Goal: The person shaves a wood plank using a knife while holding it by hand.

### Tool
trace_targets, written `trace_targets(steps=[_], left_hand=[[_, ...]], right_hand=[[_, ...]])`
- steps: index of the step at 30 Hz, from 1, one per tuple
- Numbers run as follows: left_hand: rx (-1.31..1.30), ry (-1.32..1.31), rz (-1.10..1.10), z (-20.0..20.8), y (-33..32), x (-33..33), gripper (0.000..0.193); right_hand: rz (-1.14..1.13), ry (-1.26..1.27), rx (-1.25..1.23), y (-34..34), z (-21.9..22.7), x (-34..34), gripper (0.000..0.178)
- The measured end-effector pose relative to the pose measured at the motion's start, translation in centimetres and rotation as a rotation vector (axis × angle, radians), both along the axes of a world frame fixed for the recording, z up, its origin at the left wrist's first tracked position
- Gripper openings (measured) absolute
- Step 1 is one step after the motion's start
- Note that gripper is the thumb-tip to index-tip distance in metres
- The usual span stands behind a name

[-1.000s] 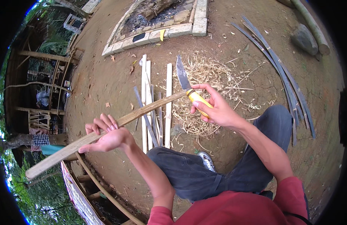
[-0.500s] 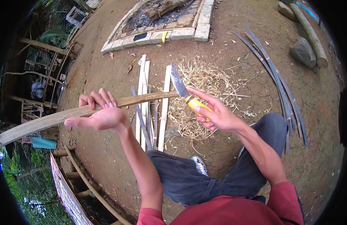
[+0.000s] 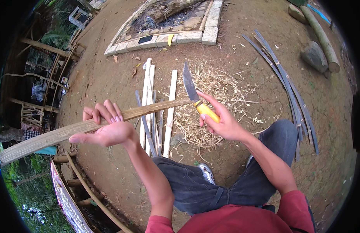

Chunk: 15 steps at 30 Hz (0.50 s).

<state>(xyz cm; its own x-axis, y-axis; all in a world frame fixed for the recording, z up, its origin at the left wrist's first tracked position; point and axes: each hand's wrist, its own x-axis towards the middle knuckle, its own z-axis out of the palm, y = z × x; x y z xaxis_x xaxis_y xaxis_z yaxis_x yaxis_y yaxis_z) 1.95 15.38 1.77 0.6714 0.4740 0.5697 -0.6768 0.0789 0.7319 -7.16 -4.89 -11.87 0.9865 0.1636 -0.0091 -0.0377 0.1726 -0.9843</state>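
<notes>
My left hand (image 3: pixel 110 124) cradles a long pale wooden stick (image 3: pixel 51 138), palm up, its fingers curled over the top edge. The stick slants from its thick end at the far left to a narrow tip beside the knife. In my right hand (image 3: pixel 222 122) is a knife (image 3: pixel 190 83), held by its yellow handle with the index finger stretched along it. The dark blade points away from me, with its base right by the stick's tip; whether they touch I cannot tell. Curly wood shavings (image 3: pixel 203 128) lie on the ground beneath.
Light wooden strips (image 3: pixel 170 112) and darker ones lie left of the shavings. Long dark strips (image 3: pixel 285 73) rest at the right, near a rock (image 3: pixel 314 55) and a log (image 3: pixel 322 37). A stone-edged fire pit (image 3: pixel 189 37) bears a phone-like black slab (image 3: pixel 145 39) and a yellow piece (image 3: pixel 170 39).
The stick's tip has shifted slightly right and its thick end has dropped lower. The knife has swung more upright and moved a little right, still in my right hand.
</notes>
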Motion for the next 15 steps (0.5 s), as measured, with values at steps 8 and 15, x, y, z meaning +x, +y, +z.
trace_targets(steps=[8, 15], left_hand=[[-0.007, 0.007, -0.024, -0.5, 0.5, -0.4, 0.072], [-0.007, 0.01, -0.004, -0.7, 1.2, -0.4, 0.072]], right_hand=[[-0.078, -0.232, -0.398, 0.8, -1.5, -0.1, 0.064], [-0.308, -0.362, -0.664, 2.7, 1.3, -1.3, 0.064]])
